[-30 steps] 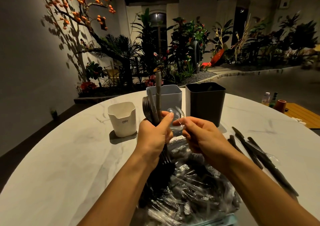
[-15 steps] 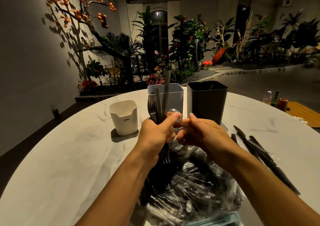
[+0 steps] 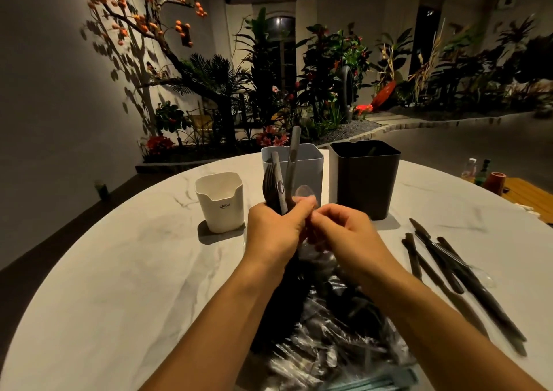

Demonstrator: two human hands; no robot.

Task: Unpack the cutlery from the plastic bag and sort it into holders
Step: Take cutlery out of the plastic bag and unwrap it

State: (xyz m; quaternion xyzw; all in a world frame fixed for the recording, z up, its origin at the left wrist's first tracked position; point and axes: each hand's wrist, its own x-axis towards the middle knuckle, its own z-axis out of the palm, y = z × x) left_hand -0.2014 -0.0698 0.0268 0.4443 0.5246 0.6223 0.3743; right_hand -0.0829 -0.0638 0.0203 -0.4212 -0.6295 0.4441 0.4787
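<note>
My left hand (image 3: 273, 233) grips a bundle of cutlery (image 3: 278, 184), dark forks and grey handles standing upright above the fist. Beside it my right hand (image 3: 344, 232) has its fingers curled and pinches a clear plastic spoon (image 3: 304, 191), pressing it against the left thumb. The crumpled clear plastic bag (image 3: 329, 339) of cutlery lies below my wrists at the table's near edge. Three holders stand behind the hands: a white one (image 3: 220, 202), a light grey one (image 3: 311, 163) and a black one (image 3: 365, 178).
Several dark knives (image 3: 449, 268) lie loose on the marble table (image 3: 119, 271) to the right of my right arm. Small bottles and a cup (image 3: 481, 175) sit on a wooden surface at far right. Plants fill the background.
My right hand has moved left and closed against my left hand, bringing the clear spoon to the bundle. The bundle has stayed upright in my left hand.
</note>
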